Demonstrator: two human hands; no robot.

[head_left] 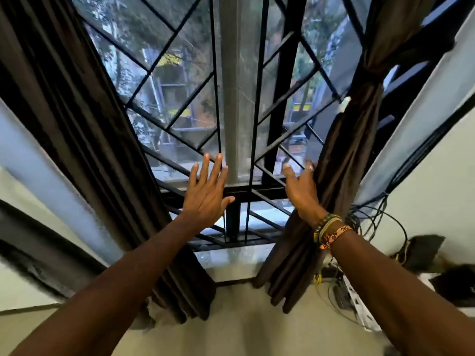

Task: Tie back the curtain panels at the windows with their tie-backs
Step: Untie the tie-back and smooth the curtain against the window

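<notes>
Two dark brown curtain panels flank a barred window. The right panel (341, 155) is gathered into a narrow bunch, cinched high up by a brown tie-back (370, 80). The left panel (84, 129) hangs loose in long folds. My left hand (205, 194) is raised in front of the window bars with fingers spread straight, holding nothing. My right hand (300, 188) rests against the inner edge of the right panel, thumb pointing up; its fingers lie against or behind the fabric and are partly hidden. Bracelets circle my right wrist.
The window has black metal bars (257, 191) and a grey centre post (239, 98). A stone sill (231, 255) lies below. Black cables (380, 222) hang on the wall at right, above clutter and a white strip on the floor.
</notes>
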